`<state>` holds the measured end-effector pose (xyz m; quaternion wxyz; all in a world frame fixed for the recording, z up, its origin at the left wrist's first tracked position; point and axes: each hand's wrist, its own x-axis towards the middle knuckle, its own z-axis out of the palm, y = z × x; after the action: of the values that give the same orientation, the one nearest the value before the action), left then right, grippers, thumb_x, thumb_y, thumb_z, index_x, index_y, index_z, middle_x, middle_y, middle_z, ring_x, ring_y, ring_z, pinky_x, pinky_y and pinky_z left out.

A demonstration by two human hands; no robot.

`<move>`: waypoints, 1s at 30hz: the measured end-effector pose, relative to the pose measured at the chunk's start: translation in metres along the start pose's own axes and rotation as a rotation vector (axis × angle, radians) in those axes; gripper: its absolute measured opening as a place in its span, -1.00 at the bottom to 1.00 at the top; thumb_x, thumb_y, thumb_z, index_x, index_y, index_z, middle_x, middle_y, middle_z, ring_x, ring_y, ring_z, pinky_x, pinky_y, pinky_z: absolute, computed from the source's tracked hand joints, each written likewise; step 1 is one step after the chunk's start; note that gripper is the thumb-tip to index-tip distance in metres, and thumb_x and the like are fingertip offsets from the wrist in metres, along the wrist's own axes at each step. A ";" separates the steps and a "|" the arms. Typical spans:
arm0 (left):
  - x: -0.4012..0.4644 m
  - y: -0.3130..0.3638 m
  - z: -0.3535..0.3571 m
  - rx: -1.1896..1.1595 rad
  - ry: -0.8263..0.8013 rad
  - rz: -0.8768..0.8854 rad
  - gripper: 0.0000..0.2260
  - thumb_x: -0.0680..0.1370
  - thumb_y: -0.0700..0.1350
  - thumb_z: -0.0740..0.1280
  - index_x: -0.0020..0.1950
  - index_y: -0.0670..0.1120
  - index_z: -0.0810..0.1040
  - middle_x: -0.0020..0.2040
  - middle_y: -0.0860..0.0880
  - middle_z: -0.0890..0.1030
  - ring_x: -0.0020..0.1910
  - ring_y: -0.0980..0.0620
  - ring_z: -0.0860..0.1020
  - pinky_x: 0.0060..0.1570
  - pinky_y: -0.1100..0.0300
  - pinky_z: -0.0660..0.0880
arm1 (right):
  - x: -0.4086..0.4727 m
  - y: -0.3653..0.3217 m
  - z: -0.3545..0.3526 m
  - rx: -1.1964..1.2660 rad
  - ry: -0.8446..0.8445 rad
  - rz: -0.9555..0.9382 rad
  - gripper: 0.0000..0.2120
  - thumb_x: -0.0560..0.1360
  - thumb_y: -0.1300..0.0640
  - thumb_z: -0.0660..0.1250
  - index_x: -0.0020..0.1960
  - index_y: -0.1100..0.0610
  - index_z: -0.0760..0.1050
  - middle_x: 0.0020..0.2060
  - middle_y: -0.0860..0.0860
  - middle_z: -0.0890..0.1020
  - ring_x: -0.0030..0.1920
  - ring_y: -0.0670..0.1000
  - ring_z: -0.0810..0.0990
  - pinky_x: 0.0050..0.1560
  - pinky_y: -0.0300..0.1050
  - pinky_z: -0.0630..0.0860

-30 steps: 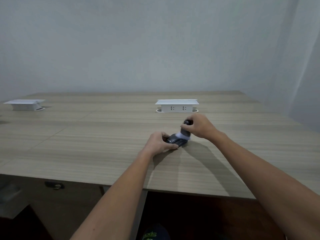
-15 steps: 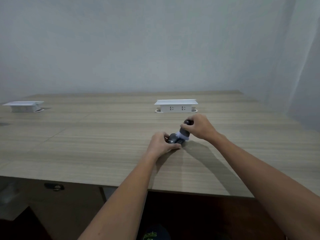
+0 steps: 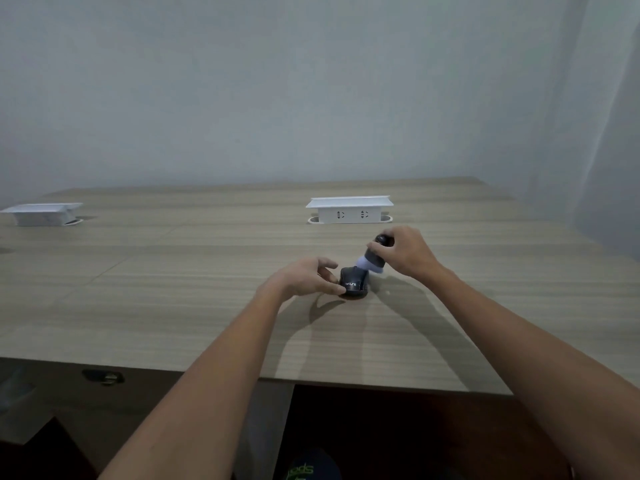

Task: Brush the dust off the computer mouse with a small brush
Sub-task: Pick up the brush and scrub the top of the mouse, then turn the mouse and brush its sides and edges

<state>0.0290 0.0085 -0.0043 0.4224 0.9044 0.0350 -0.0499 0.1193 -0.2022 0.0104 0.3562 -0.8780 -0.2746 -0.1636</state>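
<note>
**Two hands clean a black mouse with a small brush on a wooden table**

I am looking down from a head camera at a wide, pale wood-grain table (image 3: 173,306) against a plain grey wall. Both bare forearms reach forward from the near edge toward the middle of the table.

The mouse (image 3: 353,282) is black with small white lettering on the end facing me. It sits on the tabletop about halfway between the near and far edges, a little right of centre. My left hand (image 3: 304,278) steadies it from the left, thumb and fingers curled narrowly against its side.

My right hand (image 3: 405,254) is wrapped closed around the dark handle of the brush (image 3: 374,258). The brush tilts down and to the left, its pale bristles meeting the far right part of the mouse.

Farther back, near the far edge, a white socket box (image 3: 349,209) with a raised lid stands just behind the hands. A second white socket box (image 3: 41,213) stands at the left edge, well apart from everything else.
</note>
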 end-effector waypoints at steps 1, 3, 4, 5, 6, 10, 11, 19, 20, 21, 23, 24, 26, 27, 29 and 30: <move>0.001 0.001 -0.002 0.010 -0.010 0.002 -0.35 0.46 -0.15 0.54 0.50 -0.15 0.39 0.08 -0.05 0.62 0.07 0.02 0.58 0.36 0.03 0.48 | 0.000 0.000 -0.001 0.007 0.015 0.002 -0.62 0.48 0.08 0.42 -0.34 0.35 0.46 -0.45 0.09 0.44 -0.38 0.02 0.36 -0.38 -0.18 0.24; 0.004 0.003 -0.004 0.044 -0.029 0.012 -0.41 0.49 -0.18 0.51 0.49 -0.14 0.42 0.10 -0.06 0.60 0.05 0.03 0.56 0.29 0.08 0.49 | -0.001 0.001 -0.001 0.064 -0.020 0.009 -0.59 0.48 0.06 0.42 -0.31 0.39 0.46 -0.45 0.10 0.44 -0.38 0.01 0.36 -0.37 -0.15 0.25; 0.005 0.005 -0.004 0.068 -0.039 0.020 -0.43 0.49 -0.19 0.50 0.48 -0.12 0.43 0.10 -0.06 0.59 0.04 0.03 0.55 0.22 0.13 0.49 | -0.002 0.002 -0.001 0.101 -0.059 0.022 -0.58 0.48 0.05 0.43 -0.29 0.40 0.48 -0.45 0.11 0.46 -0.39 0.00 0.37 -0.35 -0.13 0.28; 0.006 0.006 -0.004 0.093 -0.047 0.030 -0.44 0.49 -0.18 0.51 0.47 -0.10 0.45 0.10 -0.06 0.58 0.02 0.04 0.54 0.16 0.17 0.48 | -0.003 0.003 -0.001 0.113 -0.092 0.040 -0.58 0.49 0.04 0.43 -0.28 0.41 0.49 -0.44 0.11 0.48 -0.40 0.00 0.39 -0.34 -0.11 0.30; 0.007 0.007 -0.004 0.114 -0.054 0.040 -0.45 0.49 -0.17 0.51 0.47 -0.08 0.46 0.10 -0.06 0.58 0.01 0.05 0.54 0.12 0.19 0.46 | -0.003 0.005 -0.003 0.096 -0.105 0.053 -0.59 0.49 0.05 0.43 -0.28 0.40 0.49 -0.45 0.10 0.49 -0.39 0.01 0.39 -0.34 -0.12 0.30; 0.012 0.007 -0.004 0.130 -0.059 0.054 -0.44 0.48 -0.10 0.52 0.46 -0.05 0.47 0.11 -0.05 0.58 0.00 0.07 0.55 0.14 0.18 0.47 | -0.001 0.009 -0.010 0.043 -0.024 0.046 -0.60 0.49 0.08 0.41 -0.36 0.33 0.41 -0.48 0.05 0.41 -0.41 0.01 0.35 -0.38 -0.14 0.25; 0.013 0.007 -0.004 0.131 -0.056 0.058 -0.43 0.48 -0.07 0.52 0.46 -0.03 0.47 0.12 -0.05 0.59 0.03 0.06 0.55 0.17 0.16 0.47 | -0.002 0.010 -0.010 0.105 -0.036 0.053 -0.60 0.49 0.06 0.42 -0.33 0.35 0.44 -0.49 0.05 0.43 -0.45 -0.01 0.38 -0.39 -0.14 0.29; 0.017 0.008 0.009 0.080 -0.017 0.079 -0.50 0.45 0.02 0.53 0.37 0.03 0.55 0.14 -0.04 0.63 0.08 -0.01 0.62 0.14 0.18 0.51 | -0.010 0.023 -0.006 0.117 -0.055 0.047 -0.72 0.51 0.04 0.39 -0.19 0.26 0.60 -0.40 0.11 0.65 -0.52 -0.06 0.56 -0.48 -0.28 0.44; 0.018 0.008 0.010 0.077 -0.016 0.080 -0.51 0.47 0.00 0.52 0.38 0.03 0.54 0.18 -0.06 0.64 0.13 -0.04 0.62 0.20 0.12 0.51 | -0.012 0.024 -0.007 0.172 -0.080 0.033 -0.74 0.51 0.02 0.40 -0.18 0.22 0.62 -0.42 0.07 0.64 -0.52 -0.08 0.56 -0.50 -0.31 0.42; 0.019 0.007 0.011 0.074 -0.018 0.080 -0.51 0.48 -0.01 0.51 0.40 0.03 0.53 0.22 -0.09 0.64 0.18 -0.05 0.62 0.26 0.07 0.50 | -0.014 0.025 -0.008 0.223 -0.129 0.020 -0.75 0.51 -0.01 0.40 -0.16 0.18 0.63 -0.43 0.03 0.63 -0.52 -0.10 0.56 -0.50 -0.32 0.42; 0.020 0.007 0.011 0.070 -0.022 0.073 -0.50 0.51 -0.05 0.49 0.44 0.01 0.49 0.26 -0.11 0.63 0.23 -0.06 0.60 0.34 0.03 0.48 | -0.019 0.026 -0.009 0.244 -0.211 0.004 -0.79 0.52 -0.01 0.41 -0.11 0.15 0.65 -0.41 0.01 0.64 -0.48 -0.09 0.57 -0.44 -0.28 0.47; 0.021 0.008 0.010 0.067 -0.028 0.069 -0.49 0.52 -0.06 0.48 0.46 0.00 0.47 0.28 -0.11 0.62 0.25 -0.06 0.58 0.36 0.03 0.47 | -0.018 0.027 -0.008 0.198 -0.204 -0.002 -0.80 0.53 0.02 0.41 -0.09 0.16 0.65 -0.37 0.01 0.66 -0.43 -0.08 0.58 -0.39 -0.24 0.50; 0.022 0.009 0.009 0.066 -0.048 0.058 -0.46 0.53 -0.09 0.47 0.50 -0.04 0.44 0.29 -0.11 0.60 0.23 -0.05 0.57 0.35 0.07 0.46 | -0.016 0.029 -0.010 0.051 -0.097 -0.008 -0.83 0.53 0.07 0.41 -0.07 0.18 0.67 -0.27 0.02 0.69 -0.31 -0.05 0.60 -0.23 -0.14 0.53; 0.022 0.009 0.008 0.072 -0.059 0.055 -0.46 0.54 -0.10 0.46 0.51 -0.04 0.43 0.28 -0.11 0.60 0.21 -0.03 0.56 0.31 0.11 0.46 | -0.015 0.029 -0.012 0.042 -0.054 -0.006 -0.83 0.52 0.08 0.41 -0.07 0.19 0.67 -0.26 0.02 0.69 -0.31 -0.06 0.60 -0.22 -0.13 0.53; 0.023 0.010 0.006 0.086 -0.077 0.050 -0.47 0.55 -0.12 0.45 0.51 -0.05 0.42 0.28 -0.13 0.61 0.23 -0.06 0.56 0.32 0.11 0.45 | -0.015 0.028 -0.016 0.189 -0.086 -0.019 -0.82 0.52 0.06 0.42 -0.08 0.19 0.66 -0.35 -0.04 0.66 -0.44 -0.13 0.56 -0.34 -0.21 0.49; 0.024 0.011 0.006 0.094 -0.081 0.047 -0.47 0.55 -0.14 0.44 0.51 -0.06 0.42 0.29 -0.16 0.61 0.26 -0.08 0.56 0.35 0.08 0.45 | -0.016 0.027 -0.017 0.249 -0.152 -0.033 -0.83 0.52 0.05 0.43 -0.08 0.17 0.66 -0.40 -0.09 0.64 -0.48 -0.14 0.54 -0.40 -0.27 0.47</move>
<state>0.0538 -0.0025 -0.0021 0.3815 0.9210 -0.0061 -0.0782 0.1210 -0.2356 0.0000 0.4378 -0.8323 -0.3334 -0.0671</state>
